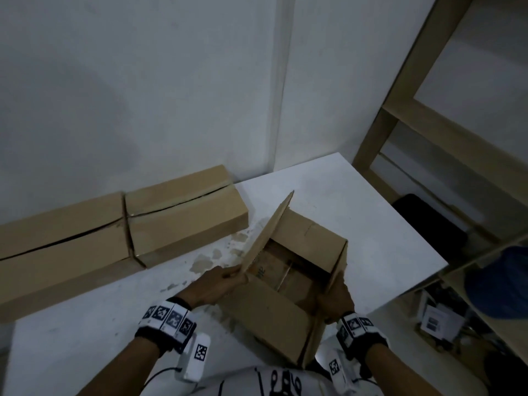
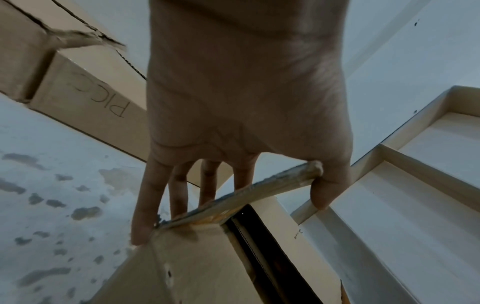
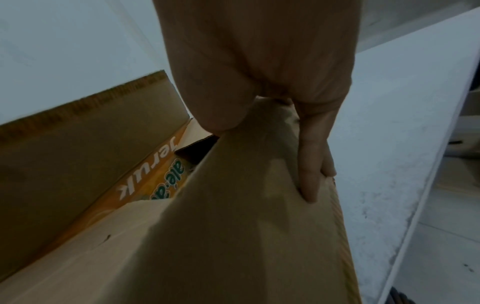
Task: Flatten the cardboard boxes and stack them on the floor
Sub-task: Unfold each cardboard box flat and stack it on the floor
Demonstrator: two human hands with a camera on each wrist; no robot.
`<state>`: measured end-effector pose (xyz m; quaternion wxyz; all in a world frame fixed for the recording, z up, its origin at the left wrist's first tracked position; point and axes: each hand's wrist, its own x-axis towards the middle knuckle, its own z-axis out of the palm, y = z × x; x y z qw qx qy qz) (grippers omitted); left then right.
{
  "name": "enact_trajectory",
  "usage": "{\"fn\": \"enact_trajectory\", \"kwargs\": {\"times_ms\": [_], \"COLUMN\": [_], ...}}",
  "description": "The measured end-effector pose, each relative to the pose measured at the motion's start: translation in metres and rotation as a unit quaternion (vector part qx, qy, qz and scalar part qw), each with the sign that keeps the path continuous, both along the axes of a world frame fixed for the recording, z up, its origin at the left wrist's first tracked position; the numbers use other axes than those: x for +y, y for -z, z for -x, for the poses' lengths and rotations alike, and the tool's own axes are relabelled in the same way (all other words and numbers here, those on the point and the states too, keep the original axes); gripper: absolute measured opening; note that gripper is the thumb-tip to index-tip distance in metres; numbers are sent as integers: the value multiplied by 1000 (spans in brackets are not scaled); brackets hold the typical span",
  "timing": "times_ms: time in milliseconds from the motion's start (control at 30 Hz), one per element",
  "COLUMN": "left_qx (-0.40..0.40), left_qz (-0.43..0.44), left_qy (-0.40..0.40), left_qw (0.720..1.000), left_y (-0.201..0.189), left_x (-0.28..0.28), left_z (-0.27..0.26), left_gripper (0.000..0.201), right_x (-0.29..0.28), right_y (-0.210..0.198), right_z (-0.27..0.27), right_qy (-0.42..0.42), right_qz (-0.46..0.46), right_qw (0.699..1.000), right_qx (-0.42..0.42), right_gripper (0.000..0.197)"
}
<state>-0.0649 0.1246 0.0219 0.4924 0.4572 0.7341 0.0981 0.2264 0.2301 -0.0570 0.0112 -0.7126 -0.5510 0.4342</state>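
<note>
An opened brown cardboard box point(image 1: 294, 270) stands on the white table point(image 1: 357, 201) in front of me, its top flaps raised. My left hand point(image 1: 220, 284) pinches the near end of the upright left flap point(image 1: 268, 232); the left wrist view shows the thumb point(image 2: 322, 191) on one face of the flap edge point(image 2: 233, 201) and the fingers behind it. My right hand point(image 1: 337, 301) pinches the right flap point(image 1: 338, 267); in the right wrist view the thumb point(image 3: 221, 115) and fingers point(image 3: 311, 172) clamp that flap point(image 3: 246, 205). Orange print shows inside the box point(image 3: 155, 168).
Two long closed cardboard boxes point(image 1: 183, 212) point(image 1: 57, 252) lie along the wall at the table's back left. A wooden shelf frame point(image 1: 428, 115) stands to the right, with a dark object point(image 1: 423, 224) and clutter point(image 1: 440, 321) on the floor below. The table has stains point(image 1: 205, 261).
</note>
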Motion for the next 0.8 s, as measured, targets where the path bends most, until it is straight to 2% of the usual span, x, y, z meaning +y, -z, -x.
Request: {"fn": "enact_trajectory", "kwargs": {"times_ms": [67, 167, 233, 267, 300, 333, 367, 400, 467, 500, 533, 600, 667, 733, 767, 800], "left_qx": [-36, -93, -125, -146, -149, -124, -73, -4, 140, 191, 230, 291, 323, 295, 259, 240], "left_qz": [25, 29, -3, -33, -60, -85, -108, -129, -166, -181, -184, -175, -150, -77, -37, -23], "left_qy": [-24, -92, -139, -152, -149, -128, -96, -65, -28, -14, 10, 76, 123, 123, 101, 84], "left_qw": [999, 991, 982, 977, 976, 980, 987, 990, 976, 965, 956, 937, 926, 944, 960, 967], "left_y": [-3, -8, -16, -19, -24, -26, -24, -20, -5, 3, 11, 23, 37, 51, 56, 59], "left_x": [0, 15, 34, 44, 55, 65, 77, 88, 110, 120, 127, 137, 148, 159, 165, 169], "left_z": [0, -5, -9, -12, -15, -17, -19, -20, -26, -32, -41, -64, -88, -106, -115, -123], "left_gripper": [71, 46, 36, 30, 23, 20, 21, 22, 20, 33, 55, 86, 97, 98, 89, 71], "right_x": [-2, -3, -2, 0, 4, 7, 11, 14, 22, 26, 30, 40, 52, 62, 69, 71], "right_y": [-4, -3, -9, -13, -15, -17, -19, -22, -29, -32, -33, -32, -28, -21, -14, -13], "right_z": [-2, -7, -13, -19, -26, -35, -44, -53, -68, -75, -82, -92, -99, -107, -113, -116], "right_qy": [-7, 38, 80, 109, 146, 168, 183, 176, 170, 174, 174, 138, 127, 105, 96, 86], "right_qz": [32, 85, 102, 103, 96, 92, 79, 82, 80, 79, 79, 78, 65, 57, 65, 90], "right_qw": [999, 996, 992, 989, 984, 981, 979, 981, 982, 981, 981, 987, 989, 992, 992, 990], "right_qx": [4, 4, 12, 21, 33, 33, 28, 23, 29, 32, 30, 24, 37, 44, 50, 66], "right_gripper": [112, 115, 121, 118, 107, 94, 89, 92, 101, 103, 101, 95, 90, 91, 99, 108]}}
